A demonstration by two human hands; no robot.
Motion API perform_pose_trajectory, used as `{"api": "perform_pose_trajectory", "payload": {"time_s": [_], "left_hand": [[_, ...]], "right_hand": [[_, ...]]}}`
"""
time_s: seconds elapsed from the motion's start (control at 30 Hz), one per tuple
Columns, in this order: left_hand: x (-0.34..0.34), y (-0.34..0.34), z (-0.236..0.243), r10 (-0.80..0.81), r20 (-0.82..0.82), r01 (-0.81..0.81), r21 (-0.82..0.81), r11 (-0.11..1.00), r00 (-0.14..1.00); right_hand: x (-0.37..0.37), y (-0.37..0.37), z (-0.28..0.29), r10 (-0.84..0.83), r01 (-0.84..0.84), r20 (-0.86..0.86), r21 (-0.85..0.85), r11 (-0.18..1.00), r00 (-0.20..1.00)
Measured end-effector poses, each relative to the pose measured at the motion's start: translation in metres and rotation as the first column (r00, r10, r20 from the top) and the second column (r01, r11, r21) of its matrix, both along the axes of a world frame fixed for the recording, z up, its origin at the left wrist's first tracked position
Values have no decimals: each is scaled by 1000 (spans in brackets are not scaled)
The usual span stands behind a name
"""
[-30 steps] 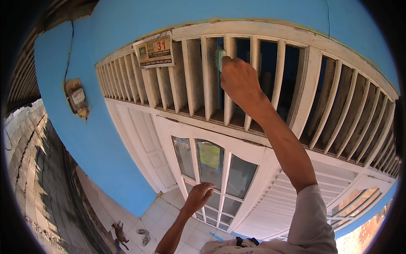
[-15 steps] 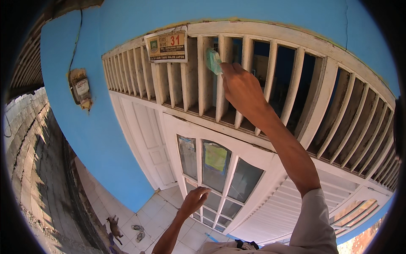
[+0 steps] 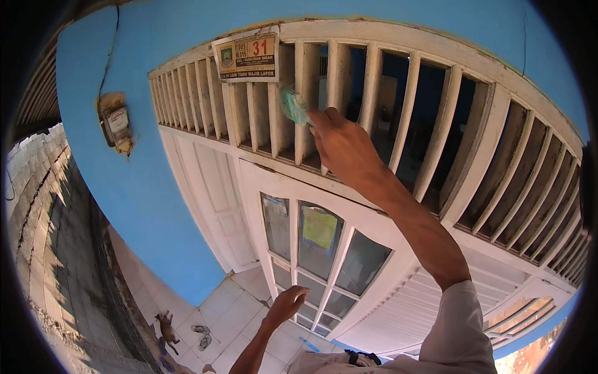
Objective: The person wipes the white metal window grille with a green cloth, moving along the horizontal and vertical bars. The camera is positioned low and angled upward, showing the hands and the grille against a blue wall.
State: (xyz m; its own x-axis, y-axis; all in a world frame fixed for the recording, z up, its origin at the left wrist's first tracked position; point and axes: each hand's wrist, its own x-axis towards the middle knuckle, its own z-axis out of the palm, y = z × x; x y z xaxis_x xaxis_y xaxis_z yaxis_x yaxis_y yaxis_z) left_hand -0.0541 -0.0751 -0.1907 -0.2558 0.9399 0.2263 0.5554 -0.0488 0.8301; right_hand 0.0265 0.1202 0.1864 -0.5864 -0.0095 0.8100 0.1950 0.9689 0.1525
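My right hand point(image 3: 349, 146) is raised, its fingers closed round one end of a pale green crumpled thing point(image 3: 293, 107); whether it is a cloth or a brush I cannot tell. That green thing is against the upright white slats point(image 3: 306, 93) of the vent frame above the door, just right of a paper sign point(image 3: 247, 56). Lower down, in front of the glazed white door point(image 3: 321, 240), my left hand point(image 3: 285, 306) hangs with fingers loosely curled and apart, nothing visible in it.
An electricity meter point(image 3: 117, 123) with a hanging cable is on the blue wall. Below, a cat point(image 3: 167, 330) lies on the tiled floor beside a pair of sandals point(image 3: 203, 336). A rough block wall point(image 3: 53, 249) runs along the left.
My right hand has moved left and slightly down along the slats, carrying the green thing nearer the paper sign. My left hand has dropped slightly.
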Motion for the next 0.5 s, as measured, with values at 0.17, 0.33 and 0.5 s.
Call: {"api": "perform_pose_trajectory", "payload": {"time_s": [0.17,0.33,0.5], "left_hand": [[10,13,18,-22,-13,22,11,1000,1000],[13,1,1,-19,-24,20,23,1000,1000],[4,-42,-11,92,49,-85,-127,988,995]], "right_hand": [[-50,12,-22,-124,114,-32,-219,969,992],[-78,35,-14,-140,116,-116,-194,974,983],[-46,0,-43,57,-62,217,19,998,974]]}}
